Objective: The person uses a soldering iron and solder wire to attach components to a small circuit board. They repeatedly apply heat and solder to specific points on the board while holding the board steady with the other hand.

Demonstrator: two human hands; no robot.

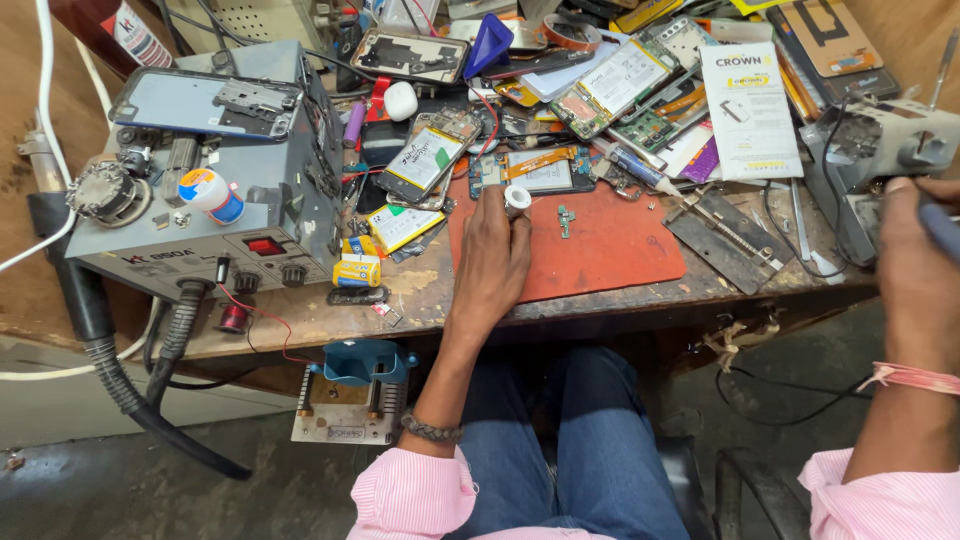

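A small white round container [516, 199] is pinched at the fingertips of the left hand [492, 262], its grip closed around it, above the top edge of a flat red-orange rubber mat [610, 255] laid on a worn wooden desk [430, 295]. A slim blue-grey tool [938, 226] is held in the right hand [915, 275] at the right edge of the view; that grip is partly blurred, and how tightly it closes cannot be told.

One small green circuit piece [566, 219] lies on the mat, just right of the container. Behind the mat one opened phone [532, 172] is seen, with an orange ribbon strip across a pale battery. Several more opened phones and loose batteries are scattered behind it; an exact count cannot be given.

At the left stands one grey metal box-shaped machine [215, 200], with a red switch, dark knobs and a thick ribbed black hose. On its top rest one phone back panel [205, 103] and one small white jar [212, 194] with a blue and orange label. One white rectangular package [750, 108] with a yellow band is seen at upper right.
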